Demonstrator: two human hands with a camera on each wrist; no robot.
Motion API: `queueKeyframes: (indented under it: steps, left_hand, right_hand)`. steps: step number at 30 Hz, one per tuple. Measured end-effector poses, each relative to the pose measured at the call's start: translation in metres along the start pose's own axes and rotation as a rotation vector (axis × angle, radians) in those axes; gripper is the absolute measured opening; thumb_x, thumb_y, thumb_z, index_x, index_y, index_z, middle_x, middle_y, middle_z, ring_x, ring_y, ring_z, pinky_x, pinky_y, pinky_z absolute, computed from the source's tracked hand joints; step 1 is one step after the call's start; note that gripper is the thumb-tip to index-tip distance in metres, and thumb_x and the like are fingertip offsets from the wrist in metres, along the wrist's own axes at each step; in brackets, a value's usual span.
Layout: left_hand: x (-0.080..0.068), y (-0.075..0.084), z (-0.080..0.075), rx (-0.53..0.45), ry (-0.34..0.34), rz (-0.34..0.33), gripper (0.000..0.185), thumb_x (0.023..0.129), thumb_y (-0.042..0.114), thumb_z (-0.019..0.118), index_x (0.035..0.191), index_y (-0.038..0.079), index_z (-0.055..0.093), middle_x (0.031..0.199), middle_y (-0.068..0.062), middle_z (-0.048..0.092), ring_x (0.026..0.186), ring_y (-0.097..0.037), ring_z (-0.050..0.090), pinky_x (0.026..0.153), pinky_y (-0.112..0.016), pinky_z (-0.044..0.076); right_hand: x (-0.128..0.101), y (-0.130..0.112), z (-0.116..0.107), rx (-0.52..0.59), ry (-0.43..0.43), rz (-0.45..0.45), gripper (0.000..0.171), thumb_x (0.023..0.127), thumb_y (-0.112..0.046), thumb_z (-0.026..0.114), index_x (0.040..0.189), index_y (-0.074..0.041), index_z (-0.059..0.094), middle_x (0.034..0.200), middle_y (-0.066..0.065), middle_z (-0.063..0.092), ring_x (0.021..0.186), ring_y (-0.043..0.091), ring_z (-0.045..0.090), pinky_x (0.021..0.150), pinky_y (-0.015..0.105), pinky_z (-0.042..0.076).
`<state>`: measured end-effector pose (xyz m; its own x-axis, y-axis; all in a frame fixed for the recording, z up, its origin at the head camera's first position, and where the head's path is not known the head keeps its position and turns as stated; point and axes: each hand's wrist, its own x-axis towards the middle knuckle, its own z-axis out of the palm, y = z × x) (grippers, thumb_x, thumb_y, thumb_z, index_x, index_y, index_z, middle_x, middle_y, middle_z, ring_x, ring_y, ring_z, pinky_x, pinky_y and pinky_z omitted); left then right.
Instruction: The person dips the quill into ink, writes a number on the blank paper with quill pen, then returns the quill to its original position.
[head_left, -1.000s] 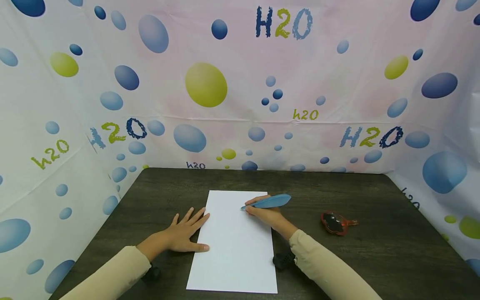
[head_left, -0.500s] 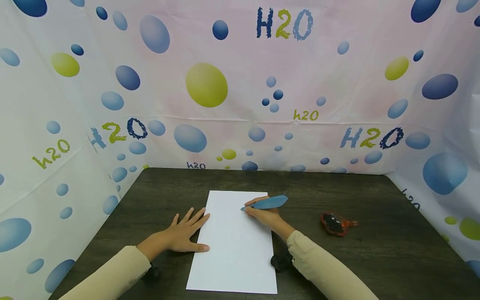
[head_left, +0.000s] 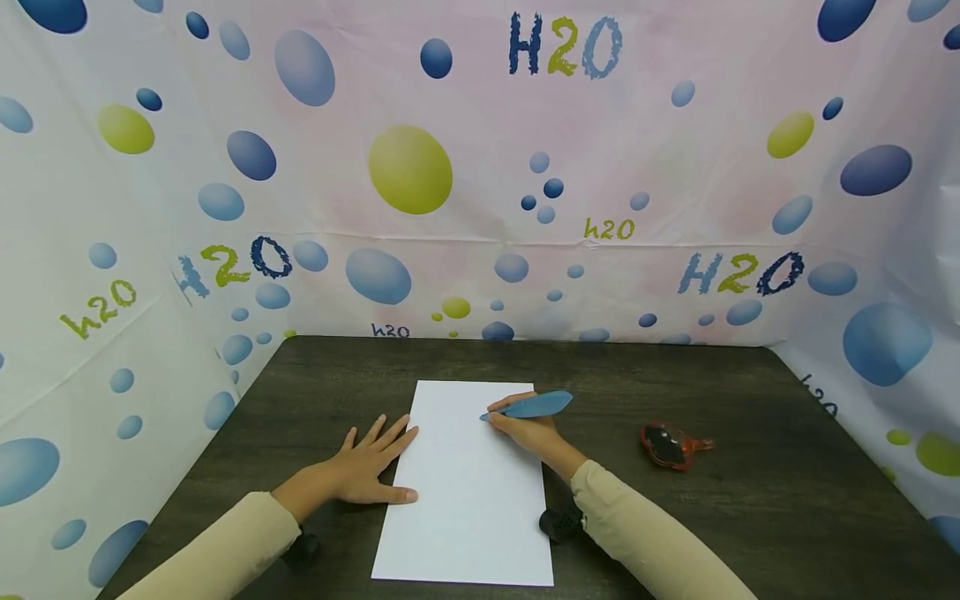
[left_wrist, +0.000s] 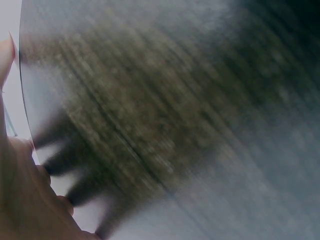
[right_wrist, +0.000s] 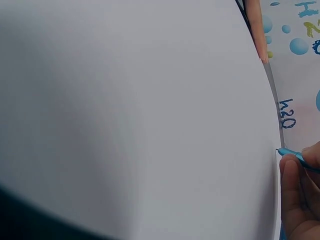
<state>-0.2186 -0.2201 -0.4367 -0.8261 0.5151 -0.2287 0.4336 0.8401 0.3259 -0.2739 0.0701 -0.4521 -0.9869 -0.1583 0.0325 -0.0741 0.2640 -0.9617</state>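
Note:
A blank-looking white sheet of paper (head_left: 465,533) lies lengthwise on the dark table. My left hand (head_left: 360,475) rests with spread fingers on the paper's left edge, thumb and fingertips over the sheet. In the left wrist view that hand (left_wrist: 25,200) shows at the lower left, above a blurred tabletop. Over the paper's upper right, my right hand (head_left: 532,435) pinches a blue feather-shaped pen (head_left: 536,405), its tip pointing left at the sheet. The right wrist view shows the pen's tip (right_wrist: 287,151) right at the paper surface, with curled fingers (right_wrist: 295,195) behind it.
Folded sunglasses (head_left: 666,446) with orange-red frames and dark lenses lie to the right of the right hand. A black wrist camera (head_left: 561,525) sits under the right wrist, overlapping the paper's edge. A patterned curtain (head_left: 480,167) surrounds the dark wood table (head_left: 352,358).
My right hand and forearm have shifted slightly left, and the pen's feather end has swung a little left. My left hand and the paper have stayed in place.

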Motion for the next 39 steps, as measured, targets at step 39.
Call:
queueKeyframes:
  steps: [39]
  left_hand:
    - [0.001,-0.004,0.001,0.001,0.014,0.019,0.099,0.082,0.070,0.055,0.155,0.016,0.017,0.162,-0.010,0.005,0.144,-0.046,0.001,0.101,-0.078,-0.002]
  right_hand:
    - [-0.006,-0.002,0.011,-0.050,-0.113,-0.050,0.015,0.085,-0.010,0.072,0.097,-0.001,0.076,0.076,0.010,0.072,0.067,0.015,0.066,0.062,0.028,0.054]
